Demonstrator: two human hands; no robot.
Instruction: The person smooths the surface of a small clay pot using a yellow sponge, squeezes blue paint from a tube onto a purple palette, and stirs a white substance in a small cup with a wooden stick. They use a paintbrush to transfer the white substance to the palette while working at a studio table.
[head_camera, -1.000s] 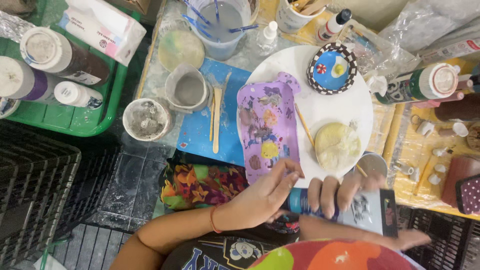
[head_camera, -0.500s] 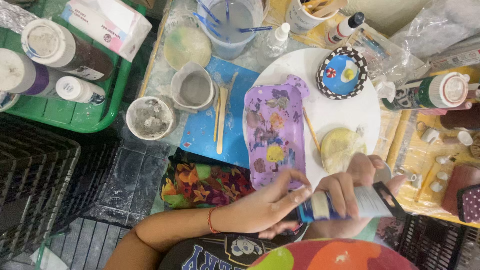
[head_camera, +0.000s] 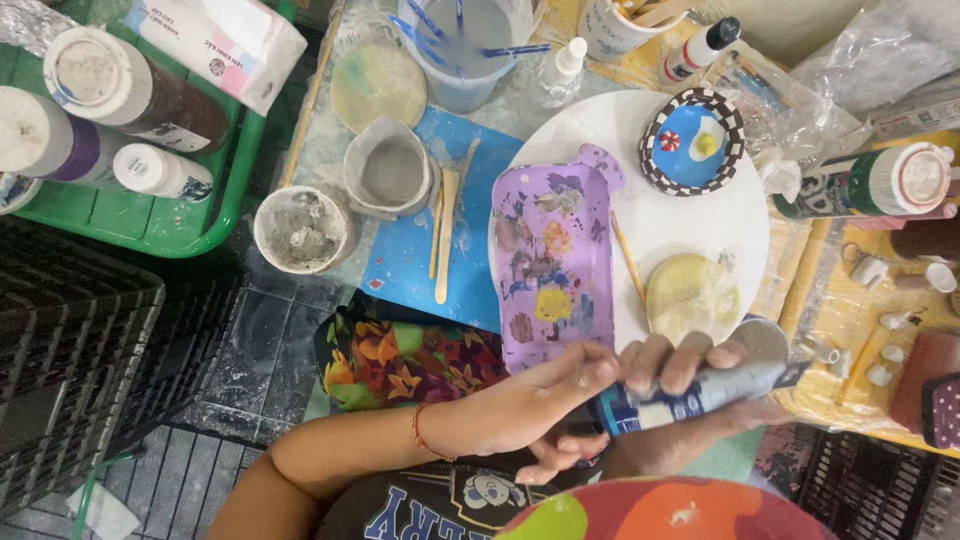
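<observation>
My right hand (head_camera: 685, 362) is wrapped around a blue and white paint bottle (head_camera: 700, 398) that lies almost level just in front of my body. My left hand (head_camera: 545, 400), with a red thread bracelet on its wrist, reaches in from the left, and its fingertips pinch the bottle's dark cap end. Both hands hover at the near edge of a purple palette (head_camera: 550, 270) dotted with paint blobs. The palette rests partly on a white round plate (head_camera: 690, 215).
The plate also carries a painted small bowl (head_camera: 692, 140), a yellowish disc (head_camera: 692, 295) and a thin stick (head_camera: 628, 262). A blue mat (head_camera: 400, 265) holds wooden tools (head_camera: 445, 235) and a grey clay cup (head_camera: 390, 175). There is a water container (head_camera: 465, 45) behind, a green tray (head_camera: 150, 218) of bottles at left, and black crates (head_camera: 70, 370).
The bottle has risen slightly and turned more level. My left hand's fingers have closed in on its cap end, and my right hand has shifted its grip along the bottle.
</observation>
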